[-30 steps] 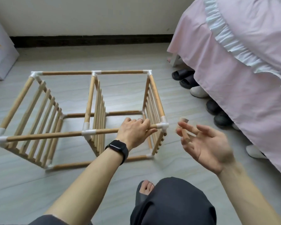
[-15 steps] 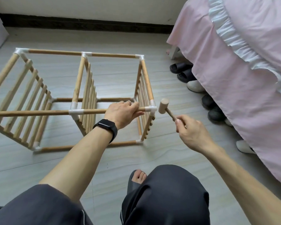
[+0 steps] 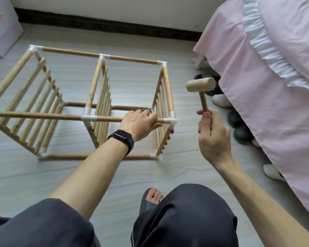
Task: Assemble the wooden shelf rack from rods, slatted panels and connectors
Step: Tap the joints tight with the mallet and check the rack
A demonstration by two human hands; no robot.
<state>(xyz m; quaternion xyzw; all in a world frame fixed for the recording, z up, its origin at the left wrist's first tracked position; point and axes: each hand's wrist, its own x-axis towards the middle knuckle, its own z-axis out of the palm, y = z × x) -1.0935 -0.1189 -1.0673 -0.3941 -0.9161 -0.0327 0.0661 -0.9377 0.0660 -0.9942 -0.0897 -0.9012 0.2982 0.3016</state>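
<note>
Two grips engaged: left grip [image 3: 141,122] curled over the near top rod [image 3: 43,116] of the rack [image 3: 95,84], just left of the white corner connector [image 3: 170,120]. Right grip [image 3: 210,132] is closed round the handle of the mallet [image 3: 201,86], whose head sits up and right of that connector. Rod axis runs left to right, rack on the floor [image 3: 61,175] — the blow probably drives leftward and down.

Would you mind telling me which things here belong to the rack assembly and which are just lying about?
In use: shelf rack; wooden mallet; left hand gripping the rack; right hand holding the mallet.
Lying about: shoes; pink bedspread; white box.
</note>
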